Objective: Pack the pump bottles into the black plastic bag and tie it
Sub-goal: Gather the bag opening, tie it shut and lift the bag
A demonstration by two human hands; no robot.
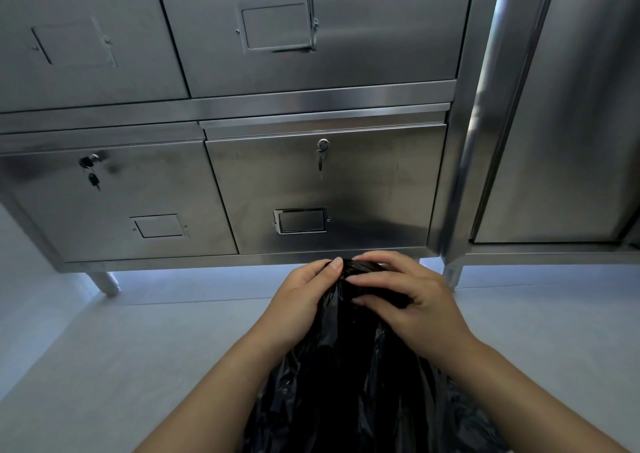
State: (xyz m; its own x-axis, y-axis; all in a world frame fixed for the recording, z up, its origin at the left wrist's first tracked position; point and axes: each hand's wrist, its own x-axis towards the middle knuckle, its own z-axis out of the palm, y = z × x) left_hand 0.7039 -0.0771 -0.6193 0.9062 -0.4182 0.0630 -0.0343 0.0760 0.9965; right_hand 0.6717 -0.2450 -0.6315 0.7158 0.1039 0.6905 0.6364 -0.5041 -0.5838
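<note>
A black plastic bag (360, 376) stands on the floor between my forearms, its top gathered into a bunch. My left hand (298, 297) grips the left side of the gathered neck, thumb on top. My right hand (408, 300) curls over the right side of the same bunch, fingers wrapped round the plastic. No pump bottles are visible; the bag's contents are hidden.
A stainless steel cabinet (242, 189) with locked drawers stands just beyond my hands, keys (321, 156) hanging from its locks. A second steel unit (554, 123) is at the right. Cabinet legs (104, 281) rest on the pale grey floor (121, 366).
</note>
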